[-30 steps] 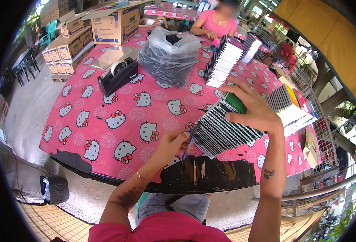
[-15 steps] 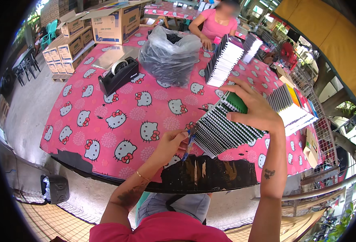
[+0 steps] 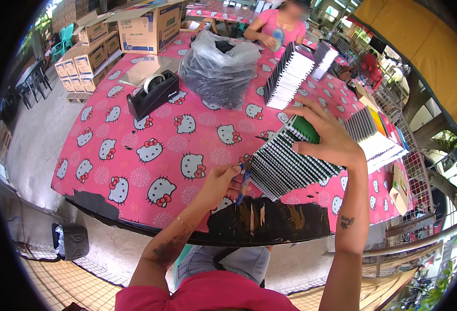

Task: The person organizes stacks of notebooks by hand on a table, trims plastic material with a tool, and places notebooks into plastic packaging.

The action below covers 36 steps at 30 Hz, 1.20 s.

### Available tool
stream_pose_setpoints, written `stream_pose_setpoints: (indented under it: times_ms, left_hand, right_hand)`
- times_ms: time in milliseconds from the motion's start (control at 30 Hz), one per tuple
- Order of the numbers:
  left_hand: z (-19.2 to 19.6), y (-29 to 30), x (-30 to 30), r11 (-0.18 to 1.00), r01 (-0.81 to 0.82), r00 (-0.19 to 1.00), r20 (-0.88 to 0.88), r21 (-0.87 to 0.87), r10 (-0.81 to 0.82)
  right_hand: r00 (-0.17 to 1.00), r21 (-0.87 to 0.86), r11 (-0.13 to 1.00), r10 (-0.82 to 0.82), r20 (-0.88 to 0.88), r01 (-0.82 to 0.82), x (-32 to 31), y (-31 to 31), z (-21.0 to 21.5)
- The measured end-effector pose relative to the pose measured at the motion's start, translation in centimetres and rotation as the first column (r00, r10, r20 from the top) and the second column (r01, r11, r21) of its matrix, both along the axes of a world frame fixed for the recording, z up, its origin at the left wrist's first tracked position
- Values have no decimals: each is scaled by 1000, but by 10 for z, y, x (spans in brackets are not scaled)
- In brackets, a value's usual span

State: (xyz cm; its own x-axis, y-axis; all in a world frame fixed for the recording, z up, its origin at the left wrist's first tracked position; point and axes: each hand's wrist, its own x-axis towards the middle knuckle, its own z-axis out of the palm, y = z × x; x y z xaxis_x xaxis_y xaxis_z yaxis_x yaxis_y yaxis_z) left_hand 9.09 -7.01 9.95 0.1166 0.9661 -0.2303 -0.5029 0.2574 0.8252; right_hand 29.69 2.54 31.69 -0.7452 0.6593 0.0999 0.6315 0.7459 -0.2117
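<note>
- A blue-handled tool [image 3: 243, 185] is pinched in the left hand [image 3: 223, 182].
- Green-topped spiral notebooks [image 3: 289, 167], stacked on the bench [image 3: 207, 139], are spanned by the spread right hand [image 3: 333, 141].

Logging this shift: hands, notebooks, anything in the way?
Left hand gripping blue-handled tool, beside coil-bound notebooks. Right hand spread over their far end. Tape dispenser, plastic bag farther back, clear of both hands.

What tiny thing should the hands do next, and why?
Maybe the left hand should gently squeeze the blue-handled tool: its tip is right by the coiled notebook stack, and the right hand spreads over the green cover, seemingly steadying everything.
</note>
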Motion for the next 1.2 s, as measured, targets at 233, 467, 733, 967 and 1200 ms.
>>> stream_pose_setpoints:
  times_ms: [233, 467, 733, 967, 1200]
  left_hand:
    - [-1, -7, 11, 735, 67, 397, -694, 675, 601]
    - [-14, -1, 6, 995, -87, 996, -13, -47, 86]
    - [-8, 0, -5, 912, -43, 759, -580, 409, 296]
    - [-6, 0, -2, 999, -20, 996, -89, -35, 17]
    - [-13, -9, 14, 742, 67, 347, -713, 667, 609]
  right_hand:
    - [1000, -9, 1000, -9, 8, 9, 0, 0, 2]
    - [1000, -9, 1000, -7, 16, 7, -2, -1, 2]
    - [1000, -10, 1000, 1, 7, -1, -1, -1, 2]
    - [1000, -10, 1000, -11, 18, 11, 0, 1, 0]
    - [1000, -4, 1000, -12, 8, 12, 1, 1, 1]
